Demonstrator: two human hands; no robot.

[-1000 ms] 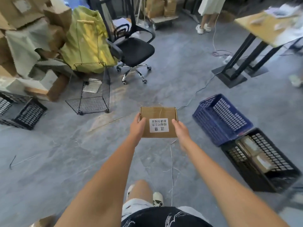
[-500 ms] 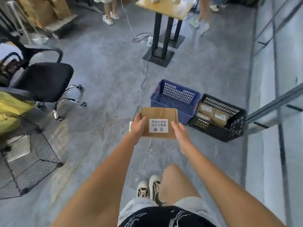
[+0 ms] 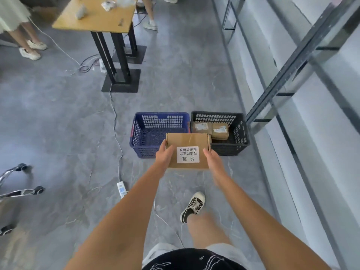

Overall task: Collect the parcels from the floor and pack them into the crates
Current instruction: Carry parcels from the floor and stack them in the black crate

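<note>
Cardboard is what I am carrying: a flat brown cardboard parcel with a white printed label (image 3: 188, 151), held out in front of me above the grey floor, its far edge overlapping the near rims of the 2 crates. My left hand (image 3: 164, 155) holds its left side and my right hand (image 3: 211, 158) its right side, thumbs on top, the other fingers hidden beneath, so each grip is closed on the box from the sides. Both forearms reach forward, nearly straight, wrists level, the parcel flat.

To do this well, I judge I should close in, pick a crate early and lower the box flat. The blue perforated plastic crate (image 3: 159, 118) looks empty, while the black perforated plastic crate (image 3: 239, 133) just beside it already holds 2 brown parcels (image 3: 212, 129), with spare room at its near side. I mind the white cable and power strip (image 3: 121, 189) by my feet.
</note>
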